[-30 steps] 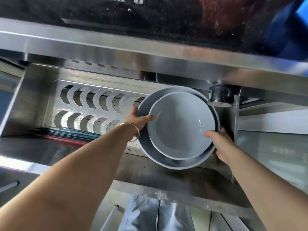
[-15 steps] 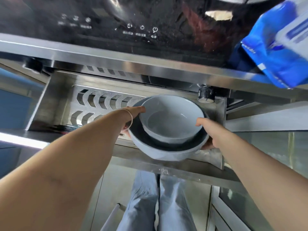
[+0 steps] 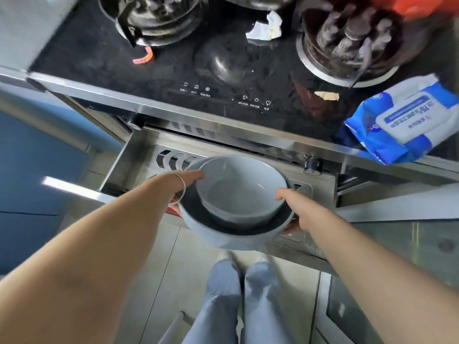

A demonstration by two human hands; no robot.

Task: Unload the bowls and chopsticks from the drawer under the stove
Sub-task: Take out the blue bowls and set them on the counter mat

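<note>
Two grey-blue bowls are nested, a smaller bowl [image 3: 238,192] inside a larger bowl [image 3: 231,238]. Both of my hands hold the stack above the open steel drawer [image 3: 139,155] under the stove. My left hand [image 3: 185,181] grips the left rim, thumb on top, a thin bangle on the wrist. My right hand [image 3: 295,207] grips the right rim, thumb over the edge and fingers beneath. No chopsticks can be made out; a red strip shows below my left wrist.
The black glass cooktop [image 3: 223,78] with two burners lies above the drawer. A blue and white wipes pack [image 3: 407,120] sits on its right edge. A black knob [image 3: 313,165] sticks out at the drawer's right. My legs stand on the floor below.
The bowl stack has come up and out of the drawer toward me, tilting from upright on edge to level. My view has swung up onto the cooktop.
</note>
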